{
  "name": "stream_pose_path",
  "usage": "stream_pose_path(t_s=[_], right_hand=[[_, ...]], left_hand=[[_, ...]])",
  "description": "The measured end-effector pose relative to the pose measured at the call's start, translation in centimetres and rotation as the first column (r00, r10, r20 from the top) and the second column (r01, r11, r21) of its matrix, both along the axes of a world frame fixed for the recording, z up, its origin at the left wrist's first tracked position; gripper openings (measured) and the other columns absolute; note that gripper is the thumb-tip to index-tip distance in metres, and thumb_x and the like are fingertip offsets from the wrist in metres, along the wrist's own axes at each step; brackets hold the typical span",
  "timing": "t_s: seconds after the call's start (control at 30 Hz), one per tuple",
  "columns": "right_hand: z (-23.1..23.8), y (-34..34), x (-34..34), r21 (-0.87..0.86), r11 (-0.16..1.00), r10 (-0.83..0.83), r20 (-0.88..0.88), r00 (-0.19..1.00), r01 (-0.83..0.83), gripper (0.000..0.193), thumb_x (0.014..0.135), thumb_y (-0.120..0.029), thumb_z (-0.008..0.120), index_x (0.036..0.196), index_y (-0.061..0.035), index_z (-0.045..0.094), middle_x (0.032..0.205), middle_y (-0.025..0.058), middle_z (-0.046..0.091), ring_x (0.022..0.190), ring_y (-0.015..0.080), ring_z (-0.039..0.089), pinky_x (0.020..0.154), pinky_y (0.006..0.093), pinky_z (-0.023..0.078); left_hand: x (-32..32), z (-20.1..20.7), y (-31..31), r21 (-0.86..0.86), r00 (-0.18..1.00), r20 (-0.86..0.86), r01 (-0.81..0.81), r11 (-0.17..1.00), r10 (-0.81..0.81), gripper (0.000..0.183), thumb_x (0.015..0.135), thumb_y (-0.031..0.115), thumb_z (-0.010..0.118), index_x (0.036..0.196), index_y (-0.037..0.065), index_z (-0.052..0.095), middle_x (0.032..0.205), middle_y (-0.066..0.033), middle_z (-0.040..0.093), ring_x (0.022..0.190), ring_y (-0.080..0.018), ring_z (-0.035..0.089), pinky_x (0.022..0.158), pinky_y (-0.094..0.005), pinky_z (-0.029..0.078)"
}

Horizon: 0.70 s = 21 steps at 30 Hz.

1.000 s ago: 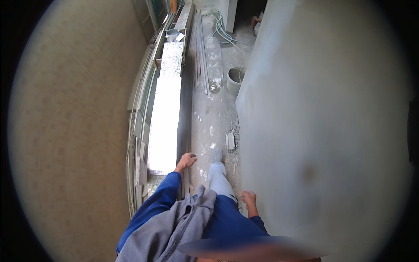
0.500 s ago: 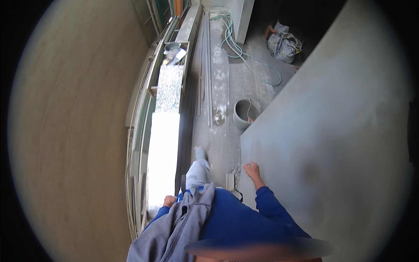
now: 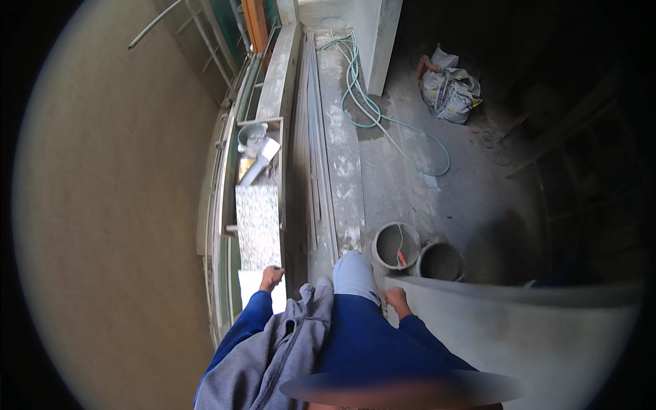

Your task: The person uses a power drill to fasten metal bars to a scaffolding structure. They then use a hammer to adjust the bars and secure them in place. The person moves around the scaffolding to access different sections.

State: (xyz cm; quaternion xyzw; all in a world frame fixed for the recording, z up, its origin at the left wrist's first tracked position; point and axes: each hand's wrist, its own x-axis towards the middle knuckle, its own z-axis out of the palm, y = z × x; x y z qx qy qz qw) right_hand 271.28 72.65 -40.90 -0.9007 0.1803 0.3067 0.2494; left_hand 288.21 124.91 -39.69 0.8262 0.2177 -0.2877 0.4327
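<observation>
My left hand [image 3: 272,279] is loosely closed, its fingers curled, with nothing seen in it. It hangs over the brightly lit white strip [image 3: 253,287] of the ledge on the left. My right hand [image 3: 395,298] is curled as well and holds nothing that I can see. It is beside the end of a grey plastered wall [image 3: 478,307]. Just beyond it on the floor stand a round bucket [image 3: 376,246] with a red-handled tool [image 3: 402,259] in it and a second, darker bucket [image 3: 441,262].
On the ledge, a tray [image 3: 279,130] bears a small bowl [image 3: 252,133] and a flat-bladed tool [image 3: 261,161]. Long strips [image 3: 316,137] lie along the floor. A green hose [image 3: 352,82] loops ahead, and bags [image 3: 451,92] lie at the far right.
I have moved forward: buckets, tray and bags are nearer, and the wall's end has come level with me. My left hand has swung forward; my other leg now leads.
</observation>
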Motion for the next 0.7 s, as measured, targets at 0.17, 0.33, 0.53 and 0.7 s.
stream_pose_path(t_s=[0.17,0.33,0.53,0.7], right_hand=[[-9.3,-0.8,5.7,-0.198,0.937,0.289,-0.027,0.957,-0.289,0.028,0.095,-0.033,0.063,0.097,-0.0116,0.081,0.092,0.014,0.079,0.09,0.0363,0.077,0.082,0.0516,0.058],[-10.4,-8.2,22.2,-0.074,0.95,0.296,-0.08,0.952,-0.302,0.023,0.091,-0.029,0.068,0.092,-0.0092,0.08,0.087,0.0156,0.078,0.083,0.0351,0.076,0.076,0.0502,0.058],[-2.7,-20.1,57.0,-0.336,0.675,0.655,-0.137,0.743,-0.657,0.018,0.085,-0.024,0.073,0.087,-0.0064,0.079,0.08,0.0175,0.077,0.073,0.0337,0.075,0.069,0.0485,0.057],[3.8,-26.4,89.6,0.122,0.935,-0.355,0.331,0.875,0.333,0.028,0.088,-0.03,0.073,0.1,-0.0056,0.081,0.105,0.0231,0.078,0.1,0.0412,0.075,0.087,0.0465,0.059]], left_hand=[[26.4,-0.7,-3.7,0.093,0.906,0.337,0.237,0.967,-0.254,0.036,0.097,0.028,0.073,0.111,-0.005,0.075,0.075,-0.0071,0.072,0.063,-0.0177,0.068,0.055,-0.0333,0.054],[41.9,-1.5,-10.2,0.01,0.97,0.221,0.106,0.994,-0.106,0.036,0.094,0.028,0.068,0.11,-0.003,0.076,0.076,-0.0131,0.075,0.065,-0.0245,0.073,0.056,-0.0382,0.056],[50.1,1.8,-15.0,0.177,0.608,0.135,0.762,0.623,-0.782,0.044,0.085,0.045,0.068,0.099,0.004,0.079,0.108,-0.0244,0.076,0.097,-0.0416,0.074,0.078,-0.0495,0.06],[60.3,2.0,-18.3,0.162,0.939,-0.156,0.33,0.93,-0.306,0.048,0.084,0.048,0.071,0.101,0.005,0.081,0.106,-0.0258,0.076,0.105,-0.0433,0.073,0.088,-0.0504,0.058]])
